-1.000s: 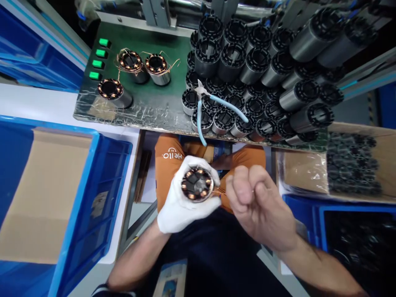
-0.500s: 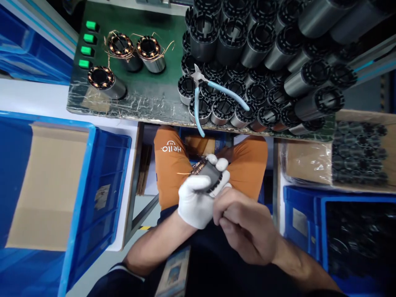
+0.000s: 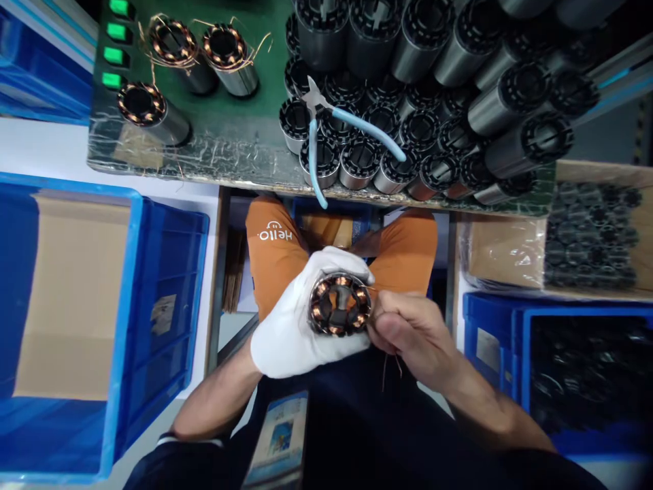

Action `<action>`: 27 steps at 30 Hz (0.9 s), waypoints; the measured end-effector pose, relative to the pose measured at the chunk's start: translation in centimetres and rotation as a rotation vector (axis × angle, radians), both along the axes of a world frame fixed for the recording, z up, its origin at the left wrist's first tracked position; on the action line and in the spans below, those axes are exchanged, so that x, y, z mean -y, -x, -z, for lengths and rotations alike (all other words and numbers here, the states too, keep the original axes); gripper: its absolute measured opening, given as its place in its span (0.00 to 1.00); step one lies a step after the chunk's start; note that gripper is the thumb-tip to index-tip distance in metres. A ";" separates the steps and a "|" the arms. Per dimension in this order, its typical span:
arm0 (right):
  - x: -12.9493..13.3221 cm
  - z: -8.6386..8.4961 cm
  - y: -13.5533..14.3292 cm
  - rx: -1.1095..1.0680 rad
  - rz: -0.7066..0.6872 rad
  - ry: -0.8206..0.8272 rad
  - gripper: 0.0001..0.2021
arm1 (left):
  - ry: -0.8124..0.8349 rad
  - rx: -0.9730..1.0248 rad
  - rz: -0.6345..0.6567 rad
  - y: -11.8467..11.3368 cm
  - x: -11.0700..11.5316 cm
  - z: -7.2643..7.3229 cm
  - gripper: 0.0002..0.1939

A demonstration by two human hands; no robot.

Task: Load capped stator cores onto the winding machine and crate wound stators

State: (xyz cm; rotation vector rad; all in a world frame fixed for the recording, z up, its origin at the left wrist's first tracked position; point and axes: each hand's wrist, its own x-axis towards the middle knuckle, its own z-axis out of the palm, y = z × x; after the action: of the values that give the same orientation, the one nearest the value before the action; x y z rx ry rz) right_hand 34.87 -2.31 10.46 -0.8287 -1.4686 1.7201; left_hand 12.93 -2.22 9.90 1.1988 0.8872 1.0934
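Observation:
My left hand (image 3: 300, 327), in a white glove, is wrapped round a motor stator (image 3: 316, 325) held over my lap. The stator's open end faces me, with a ring of copper windings round its bore. Bare and ungloved, my right hand (image 3: 415, 333) pinches thin copper wire (image 3: 385, 371) at the stator's right side; loose wire ends hang below the fingers. Beyond my hands, cutting pliers (image 3: 337, 122) with light blue handles lie spread on top of the upright stators near the bench edge.
On the green bench (image 3: 239, 153) stand three wound stators (image 3: 224, 54) at left and many bare stators (image 3: 423, 129) at right. Green buttons (image 3: 116, 56) line its left side. A blue bin (image 3: 127, 286) is at left; a carton (image 3: 505, 252) and a blue crate (image 3: 528, 381) are at right.
My left hand has turned the stator so its wound end faces up toward me. My right hand has moved from below the glove to the wire at the stator's right side.

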 end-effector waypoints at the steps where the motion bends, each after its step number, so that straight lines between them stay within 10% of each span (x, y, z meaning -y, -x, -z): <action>1: 0.5 0.5 0.1 -0.009 0.016 0.022 0.24 | 0.121 0.132 0.027 -0.3 0.1 0.1 0.28; 8: 1.3 1.0 -0.6 0.212 0.114 -0.068 0.20 | 0.818 0.813 0.011 -3.2 0.2 1.3 0.25; 12: 0.6 -0.8 -0.3 0.131 0.246 -0.282 0.14 | 0.680 0.699 -0.004 -3.3 0.3 1.6 0.21; 18: -0.4 -1.1 1.9 0.052 0.084 -0.293 0.16 | 0.735 0.455 0.053 -1.3 1.0 2.4 0.26; 27: 4.7 3.3 -0.3 0.353 -0.061 -0.355 0.15 | 0.535 0.318 -0.500 -1.4 -2.7 4.4 0.20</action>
State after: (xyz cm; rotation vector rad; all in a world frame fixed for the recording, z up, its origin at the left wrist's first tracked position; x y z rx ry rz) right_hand 35.12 -7.00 7.21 -0.9296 -1.9818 1.3390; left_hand 14.32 0.46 5.54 0.3517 1.1626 1.2846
